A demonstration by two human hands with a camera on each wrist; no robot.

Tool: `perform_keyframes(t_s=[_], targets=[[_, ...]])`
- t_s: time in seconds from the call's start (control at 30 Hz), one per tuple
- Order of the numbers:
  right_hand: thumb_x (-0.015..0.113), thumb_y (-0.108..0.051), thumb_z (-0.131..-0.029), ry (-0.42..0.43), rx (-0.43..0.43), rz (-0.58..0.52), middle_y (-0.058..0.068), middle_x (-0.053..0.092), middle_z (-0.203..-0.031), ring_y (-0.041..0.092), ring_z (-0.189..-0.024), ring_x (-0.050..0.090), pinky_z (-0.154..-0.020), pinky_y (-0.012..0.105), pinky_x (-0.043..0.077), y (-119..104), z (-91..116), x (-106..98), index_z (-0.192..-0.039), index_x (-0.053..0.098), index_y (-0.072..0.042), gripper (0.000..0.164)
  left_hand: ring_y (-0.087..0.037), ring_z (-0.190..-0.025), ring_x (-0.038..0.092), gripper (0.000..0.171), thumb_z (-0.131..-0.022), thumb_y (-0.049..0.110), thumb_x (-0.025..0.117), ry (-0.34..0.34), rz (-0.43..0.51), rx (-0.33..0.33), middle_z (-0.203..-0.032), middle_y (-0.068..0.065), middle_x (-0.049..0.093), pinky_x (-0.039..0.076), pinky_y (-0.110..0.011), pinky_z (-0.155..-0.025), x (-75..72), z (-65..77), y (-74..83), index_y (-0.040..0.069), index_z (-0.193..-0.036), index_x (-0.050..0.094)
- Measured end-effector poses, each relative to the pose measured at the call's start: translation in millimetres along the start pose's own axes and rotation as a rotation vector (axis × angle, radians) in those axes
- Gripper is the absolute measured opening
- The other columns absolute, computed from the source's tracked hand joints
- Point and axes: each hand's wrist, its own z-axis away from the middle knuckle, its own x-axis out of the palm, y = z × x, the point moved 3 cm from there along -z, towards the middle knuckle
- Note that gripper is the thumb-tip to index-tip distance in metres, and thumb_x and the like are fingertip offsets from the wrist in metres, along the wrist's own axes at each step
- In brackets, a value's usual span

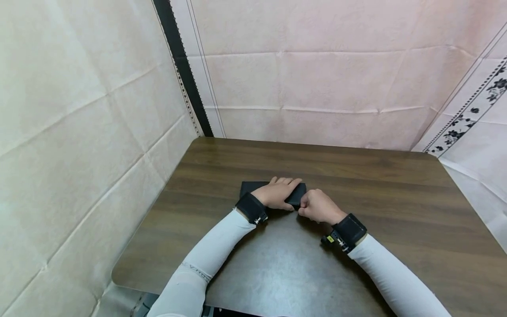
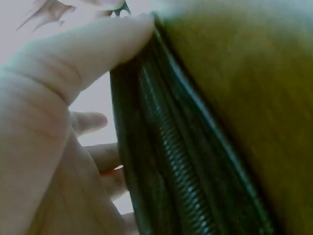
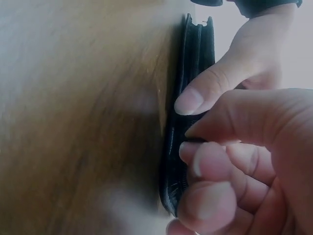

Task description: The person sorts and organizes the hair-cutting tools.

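A black zipped wallet [image 1: 253,186] lies on the table, its zip [image 2: 181,166] along the near side. My left hand [image 1: 276,193] lies across the wallet's top and holds it, fingers reaching toward the far edge and thumb on the zipped side. Close by, at the wallet's right end, my right hand [image 1: 320,206] has its fingers curled. In the right wrist view its thumb and forefinger [image 3: 230,117] pinch at the zip, beside the left thumb. Whatever small part lies between those fingertips is hidden.
The wooden table [image 1: 380,193] has rounded corners and a glare patch toward the front. Pale cloth hangs behind it [image 1: 325,83] and on the left [image 1: 79,145]. Each wrist wears a black strap with a camera.
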Motion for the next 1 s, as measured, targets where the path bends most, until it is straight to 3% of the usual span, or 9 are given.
perform_keyframes(t_s=[0.17,0.47,1.0], targets=[[0.067,-0.006,-0.092,-0.026,-0.018,-0.019,-0.006,0.055,-0.048,0.008,-0.036,0.051,-0.04,0.024,0.043,-1.8,-0.3,0.3,-0.064,0.07,-0.009,0.028,-0.027,-0.154,0.033,0.091,-0.098,0.046,0.07,-0.026,-0.022,-0.01,-0.167,-0.008,0.035,0.028,-0.054,-0.125,-1.8,1.3,2.0,0.016,-0.166,0.018],[0.069,-0.01,-0.097,-0.081,-0.116,-0.042,-0.005,0.062,-0.051,0.008,-0.038,0.056,-0.042,0.026,0.049,-7.4,-2.0,9.3,-0.074,0.076,-0.012,0.024,-0.024,-0.155,0.032,0.098,-0.093,0.038,0.078,-0.119,-0.002,-0.072,-0.169,-0.006,0.032,0.032,-0.047,-0.125,-7.0,7.4,-1.7,0.017,-0.167,0.018],[0.069,-0.007,-0.095,-0.056,-0.15,-0.042,-0.006,0.061,-0.05,0.008,-0.038,0.056,-0.041,0.026,0.048,-10.3,-2.7,12.3,-0.071,0.076,-0.012,0.025,-0.024,-0.153,0.034,0.094,-0.092,0.034,0.079,-0.144,-0.004,-0.074,-0.167,-0.006,0.034,0.035,-0.049,-0.122,-11.6,11.5,0.1,0.017,-0.166,0.023]])
